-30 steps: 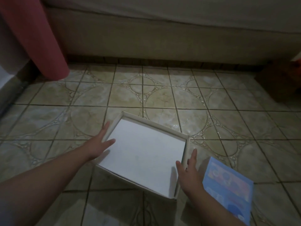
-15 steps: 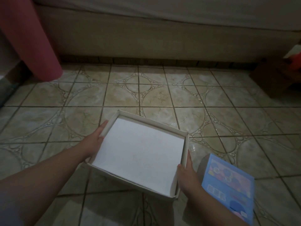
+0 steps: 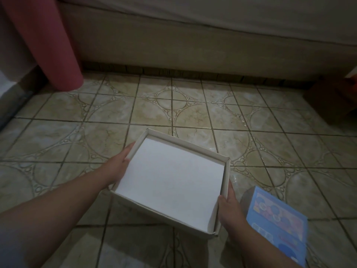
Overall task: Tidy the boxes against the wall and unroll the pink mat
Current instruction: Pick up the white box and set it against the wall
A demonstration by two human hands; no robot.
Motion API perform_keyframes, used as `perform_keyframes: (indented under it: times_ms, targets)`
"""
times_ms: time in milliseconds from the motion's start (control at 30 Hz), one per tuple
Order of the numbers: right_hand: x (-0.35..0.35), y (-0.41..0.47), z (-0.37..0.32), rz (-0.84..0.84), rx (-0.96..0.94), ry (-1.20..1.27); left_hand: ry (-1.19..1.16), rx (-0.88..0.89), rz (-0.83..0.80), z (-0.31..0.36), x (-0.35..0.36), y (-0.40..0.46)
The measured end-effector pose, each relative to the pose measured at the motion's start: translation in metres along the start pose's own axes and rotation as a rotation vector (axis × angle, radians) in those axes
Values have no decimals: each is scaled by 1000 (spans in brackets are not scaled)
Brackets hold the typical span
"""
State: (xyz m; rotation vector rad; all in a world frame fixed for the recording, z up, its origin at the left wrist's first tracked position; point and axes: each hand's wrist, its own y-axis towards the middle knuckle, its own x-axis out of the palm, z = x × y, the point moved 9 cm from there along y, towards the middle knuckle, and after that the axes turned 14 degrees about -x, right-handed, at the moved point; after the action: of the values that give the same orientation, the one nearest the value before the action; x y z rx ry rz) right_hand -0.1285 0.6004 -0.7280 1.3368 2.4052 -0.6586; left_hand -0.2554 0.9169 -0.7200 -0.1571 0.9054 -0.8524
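A shallow open white box (image 3: pixel 170 182) sits low in the middle of the view, over the tiled floor. My left hand (image 3: pixel 117 167) grips its left wall, thumb on the rim and fingers hidden beneath. My right hand (image 3: pixel 229 209) grips the right wall near the front corner. Whether the box touches the floor, I cannot tell. A blue printed box (image 3: pixel 278 223) lies on the floor just right of my right hand. The rolled pink mat (image 3: pixel 46 41) stands upright at the far left, leaning by the wall.
A mattress or sofa base (image 3: pixel 193 47) runs across the back. A brown cardboard box (image 3: pixel 332 101) sits at the far right by it. Patterned floor tiles (image 3: pixel 173 109) lie between me and the base.
Both hands moved in from beside the white box and closed on its left and right walls. The box has shifted slightly.
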Motion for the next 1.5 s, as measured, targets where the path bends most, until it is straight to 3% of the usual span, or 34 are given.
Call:
perform_keyframes:
  times_ms: [200, 433, 733, 900, 1200, 1333, 1500]
  targets:
    - [5, 4, -28, -21, -48, -20, -57, -35, 49, -10, -26, -9]
    - [45, -4, -99, -169, -162, -39, -88, -142, 198, -56, -96, -60]
    - [177, -43, -230, -533, -460, -130, -229, -394, 531, -174, -222, -211]
    - [273, -124, -304, -809, -670, -144, -351, -602, 736, -252, -262, -340]
    - [392, -328, -337, -1276, -875, -144, -534, -869, 1089, -345, -239, -579]
    - [430, -400, -315, -1441, -926, -188, -660, -918, 1143, -398, -191, -637]
    - [462, -451, -271, -1522, -928, -256, -722, -1014, 1206, -433, -150, -674]
